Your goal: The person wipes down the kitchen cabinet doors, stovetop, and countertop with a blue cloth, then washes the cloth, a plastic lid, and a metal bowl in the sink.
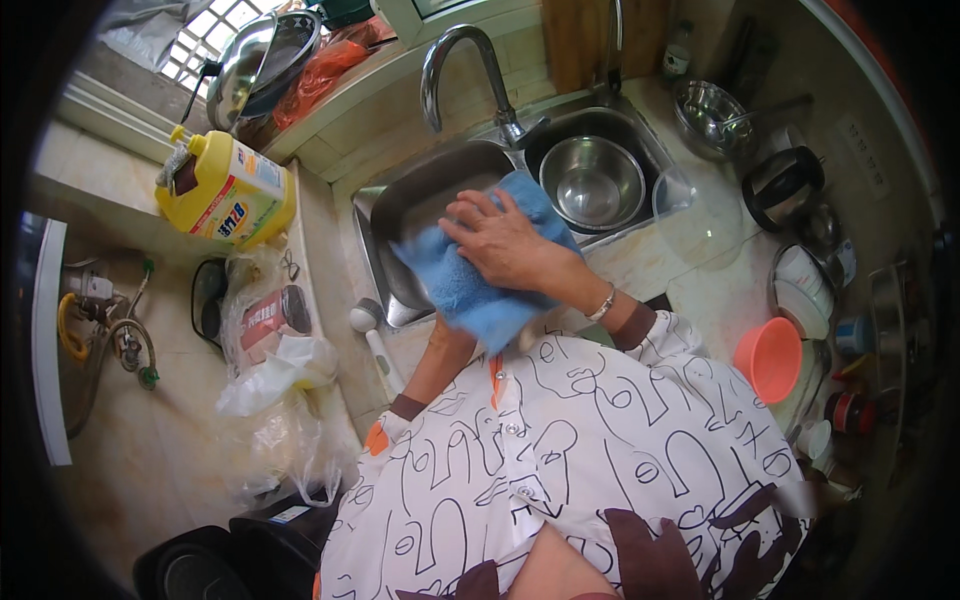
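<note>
A blue terry towel [469, 292] is spread over the near side of a stainless steel sink basin [442, 180], blurred at its edges. My right hand [499, 244] lies on top of it, its fingers bent a little and pressing into the fabric. From below, my left forearm [442, 364] reaches under the towel, which hides the left hand. The towel is sandwiched between both arms. Behind it rises a chrome faucet [484, 56], and no water stream shows. A steel bowl [592, 182] sits in the right-hand basin.
A yellow detergent jug [232, 187] stands on the ledge at left. Beside the sink lies a white-handled brush or shower head [371, 330]. Plastic bags [277, 382] fill the left counter edge. At right are a coral plastic bowl [769, 360], a clear lid [697, 217] and a metal bowl [705, 112].
</note>
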The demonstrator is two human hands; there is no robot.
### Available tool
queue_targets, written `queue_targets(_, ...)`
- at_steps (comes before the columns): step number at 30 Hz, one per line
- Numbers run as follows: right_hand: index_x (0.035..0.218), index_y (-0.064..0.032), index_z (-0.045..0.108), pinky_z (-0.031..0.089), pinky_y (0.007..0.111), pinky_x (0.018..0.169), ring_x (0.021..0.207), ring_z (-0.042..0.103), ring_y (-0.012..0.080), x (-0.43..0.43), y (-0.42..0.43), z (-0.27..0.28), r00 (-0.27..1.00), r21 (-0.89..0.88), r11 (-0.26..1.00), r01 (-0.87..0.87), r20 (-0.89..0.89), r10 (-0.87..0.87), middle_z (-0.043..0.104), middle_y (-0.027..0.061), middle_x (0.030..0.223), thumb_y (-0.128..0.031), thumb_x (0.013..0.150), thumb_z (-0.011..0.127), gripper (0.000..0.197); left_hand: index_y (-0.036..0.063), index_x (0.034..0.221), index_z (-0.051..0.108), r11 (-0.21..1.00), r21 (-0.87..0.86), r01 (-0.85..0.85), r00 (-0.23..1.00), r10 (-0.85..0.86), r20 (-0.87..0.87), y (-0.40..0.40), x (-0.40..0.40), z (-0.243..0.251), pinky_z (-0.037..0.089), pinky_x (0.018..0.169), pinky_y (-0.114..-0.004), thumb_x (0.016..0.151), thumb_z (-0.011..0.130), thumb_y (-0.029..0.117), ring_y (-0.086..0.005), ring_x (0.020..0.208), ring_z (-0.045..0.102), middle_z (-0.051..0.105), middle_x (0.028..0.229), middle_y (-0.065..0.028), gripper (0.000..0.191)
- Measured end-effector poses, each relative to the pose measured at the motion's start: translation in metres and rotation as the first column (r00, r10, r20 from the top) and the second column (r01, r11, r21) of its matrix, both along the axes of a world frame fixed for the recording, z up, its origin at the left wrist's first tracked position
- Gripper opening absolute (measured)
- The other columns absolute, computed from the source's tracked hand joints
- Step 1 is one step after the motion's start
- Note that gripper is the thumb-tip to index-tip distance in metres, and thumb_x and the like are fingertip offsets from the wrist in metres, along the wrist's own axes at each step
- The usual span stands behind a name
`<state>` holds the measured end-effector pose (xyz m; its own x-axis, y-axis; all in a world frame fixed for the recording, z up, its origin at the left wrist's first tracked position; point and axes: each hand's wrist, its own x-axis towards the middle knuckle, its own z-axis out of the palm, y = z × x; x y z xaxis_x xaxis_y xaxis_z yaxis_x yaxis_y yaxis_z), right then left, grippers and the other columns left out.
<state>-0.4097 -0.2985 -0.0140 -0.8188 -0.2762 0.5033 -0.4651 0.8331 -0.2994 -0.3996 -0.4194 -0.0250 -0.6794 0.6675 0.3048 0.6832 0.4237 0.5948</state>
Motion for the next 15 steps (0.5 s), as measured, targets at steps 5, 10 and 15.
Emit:
queue_targets(5, 0.125, -0.0138, 0.037, 0.022, 0.051, 0.095, 0.117, 0.031, 0.0293, 0.005, 0.014, -0.020, 0.994, -0.179, 0.984, 0.002, 0.112, 0.018, 0.042, 0.0143, 0.115, -0.030, 0.082, 0.050, 0.048, 0.0052, 0.112, 0.049, 0.913, -0.407, -0.042, 0.992, -0.011, -0.127, -0.004, -0.011, 0.033, 0.032, 0.093, -0.036, 0.074, 0.055, 0.022, -0.0292, 0.108, 0.044, 0.051, 0.111, -0.0100, 0.042)
queue_targets(10, 0.131, -0.0130, 0.027, 0.021, 0.051, 0.096, 0.121, 0.027, 0.0307, 0.021, 0.034, -0.034, 0.947, -0.140, 0.974, 0.179, 0.291, -0.132, 0.034, 0.0154, 0.124, -0.025, 0.082, 0.050, 0.055, 0.0122, 0.102, 0.055, 0.973, -0.209, -0.101, 0.826, -0.035, -0.563, -0.030, -0.011, 0.058, 0.040, 0.078, -0.032, 0.071, 0.058, 0.025, -0.0254, 0.094, 0.051, 0.054, 0.102, -0.0108, 0.034)
queue_targets(15, 0.128, -0.0045, 0.028, 0.023, 0.052, 0.094, 0.121, 0.026, 0.0322, 0.027, 0.036, -0.039, 0.952, -0.053, 0.967, 0.250, 0.197, -0.236, 0.033, 0.0180, 0.124, -0.016, 0.079, 0.053, 0.056, 0.0092, 0.119, 0.044, 0.803, -0.586, -0.105, 0.936, 0.279, 0.215, -0.003, -0.016, 0.100, 0.025, 0.099, -0.035, 0.074, 0.057, 0.025, -0.0267, 0.113, 0.039, 0.046, 0.120, -0.0090, 0.050)
